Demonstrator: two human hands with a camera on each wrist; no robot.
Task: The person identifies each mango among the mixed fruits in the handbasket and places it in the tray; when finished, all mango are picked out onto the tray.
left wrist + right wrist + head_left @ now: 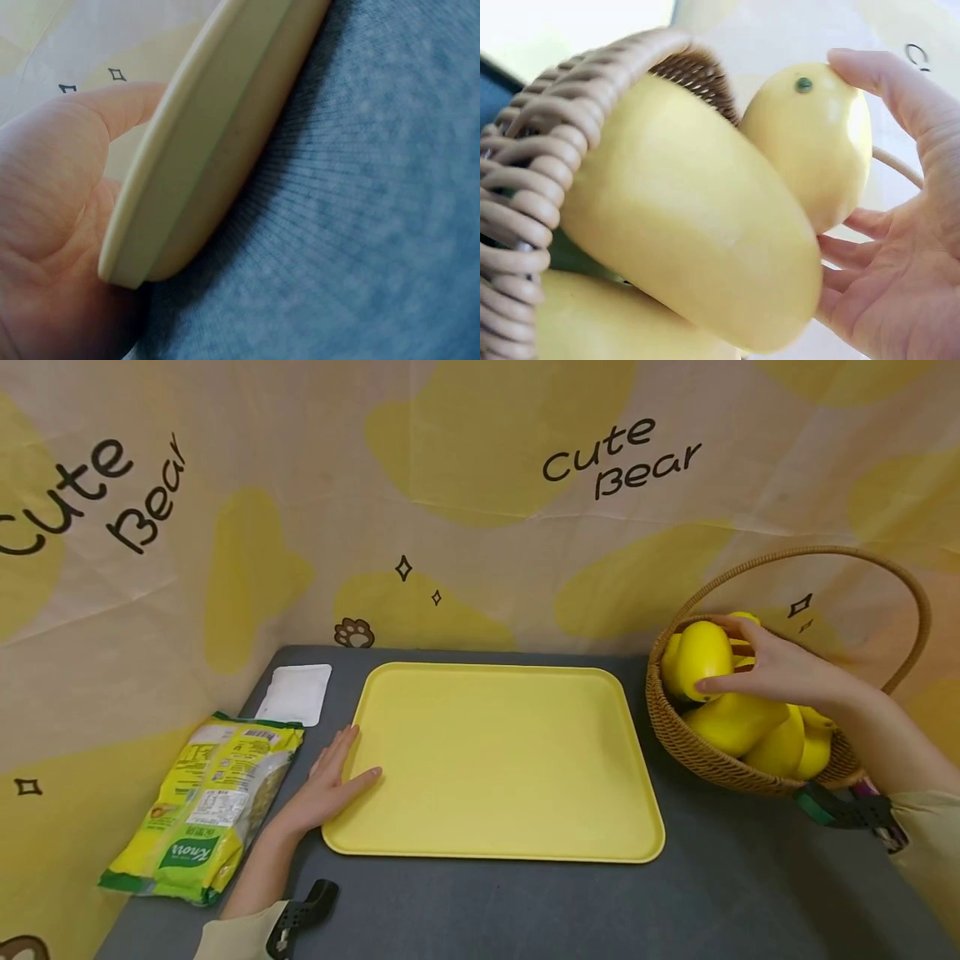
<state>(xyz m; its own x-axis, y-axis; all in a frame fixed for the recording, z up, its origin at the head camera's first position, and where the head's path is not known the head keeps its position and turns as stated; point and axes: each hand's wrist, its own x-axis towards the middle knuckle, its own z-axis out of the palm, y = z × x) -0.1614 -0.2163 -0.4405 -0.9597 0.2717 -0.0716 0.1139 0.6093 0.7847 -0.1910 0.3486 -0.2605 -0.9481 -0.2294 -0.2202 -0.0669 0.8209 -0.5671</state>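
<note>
In the basket (686,752) at the right, my right hand (787,672) grips a glossy yellow oval fruit (703,658) with thumb and fingers on opposite sides. A small green stem spot marks this fruit (810,142) in the right wrist view. Beside it lies a bigger, longer yellow fruit (697,210); others are partly hidden under the hand. My left hand (326,789) rests at the left edge of a yellow rectangular tray (495,760), its fingers loosely extended and the thumb over the rim. Seen from the left wrist, the tray's edge (187,165) lies against that hand.
A yellow-green food bag (202,810) lies left of the left forearm. Behind it is a flat white packet (296,693). The basket's tall arched handle (832,552) rises beside the right arm. A printed cloth (465,460) hangs behind the dark grey table (487,910).
</note>
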